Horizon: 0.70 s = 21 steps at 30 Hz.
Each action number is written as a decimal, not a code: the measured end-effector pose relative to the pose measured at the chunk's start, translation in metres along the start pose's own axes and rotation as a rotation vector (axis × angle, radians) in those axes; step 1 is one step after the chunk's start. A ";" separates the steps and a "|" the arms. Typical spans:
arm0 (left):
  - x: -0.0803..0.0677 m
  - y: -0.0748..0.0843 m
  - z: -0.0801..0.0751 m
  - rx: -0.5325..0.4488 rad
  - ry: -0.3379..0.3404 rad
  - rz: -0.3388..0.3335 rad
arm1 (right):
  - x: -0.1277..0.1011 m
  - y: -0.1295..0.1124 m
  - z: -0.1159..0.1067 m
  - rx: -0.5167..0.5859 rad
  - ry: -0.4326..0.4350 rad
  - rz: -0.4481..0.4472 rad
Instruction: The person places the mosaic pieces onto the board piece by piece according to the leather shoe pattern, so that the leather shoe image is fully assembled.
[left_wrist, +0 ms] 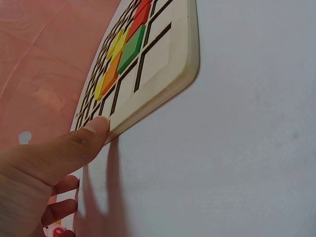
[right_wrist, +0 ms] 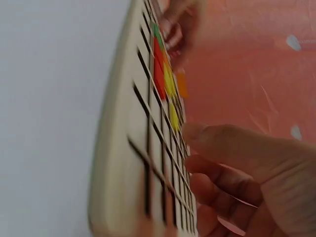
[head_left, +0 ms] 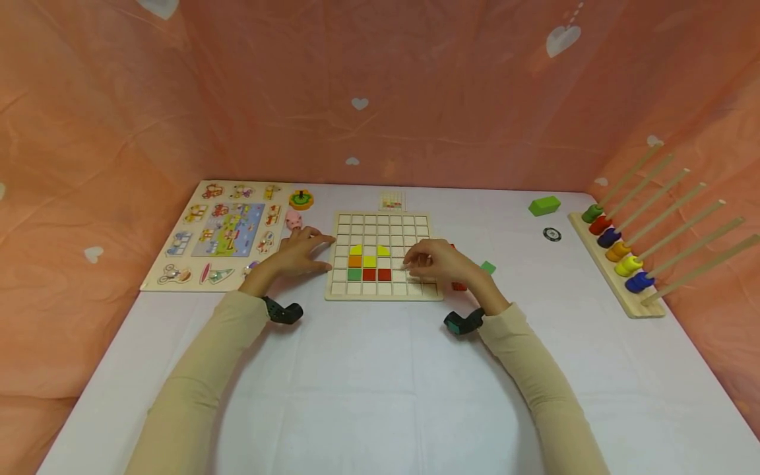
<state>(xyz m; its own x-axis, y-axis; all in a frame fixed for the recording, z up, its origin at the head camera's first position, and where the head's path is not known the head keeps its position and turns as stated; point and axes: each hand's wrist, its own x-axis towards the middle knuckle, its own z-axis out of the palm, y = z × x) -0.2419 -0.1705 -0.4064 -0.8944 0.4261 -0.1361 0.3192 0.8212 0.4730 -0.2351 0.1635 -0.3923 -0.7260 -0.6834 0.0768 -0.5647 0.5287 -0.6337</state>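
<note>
A wooden grid board [head_left: 386,290] lies on the white table with several coloured tiles in its squares. Among them are a green tile [head_left: 354,274], red tiles [head_left: 384,274], an orange tile [head_left: 355,262] and yellow tiles [head_left: 369,262]. My left hand [head_left: 301,254] is at the board's left side, its thumb [left_wrist: 96,129] touching the rim. Over the board's right half hovers my right hand [head_left: 436,259], thumb and fingers loosely bent. Between its fingertips I see no tile. Red pieces [head_left: 459,286] lie beside the board, partly behind that hand.
A small pattern card [head_left: 392,200] lies behind the board. To the left is a knobbed picture puzzle [head_left: 160,282], with a pink pig piece [head_left: 293,220] nearby. Rightward are a green tile [head_left: 488,267], a green block [head_left: 544,206], a round chip [head_left: 552,234] and a peg stand [head_left: 644,309].
</note>
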 end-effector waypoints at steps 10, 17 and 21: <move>0.000 0.001 -0.001 0.001 -0.003 0.000 | -0.038 0.023 -0.038 -0.011 0.035 0.131; 0.000 0.001 0.000 0.001 0.001 -0.001 | -0.054 0.041 -0.050 -0.006 0.056 0.234; 0.000 0.001 0.000 -0.001 -0.001 -0.002 | -0.059 0.048 -0.051 -0.007 0.048 0.218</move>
<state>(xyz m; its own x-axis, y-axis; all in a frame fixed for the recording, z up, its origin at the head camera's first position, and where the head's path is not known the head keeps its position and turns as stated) -0.2421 -0.1700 -0.4059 -0.8950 0.4243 -0.1378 0.3166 0.8217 0.4739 -0.2393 0.2553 -0.3876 -0.8489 -0.5279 -0.0248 -0.3951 0.6651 -0.6336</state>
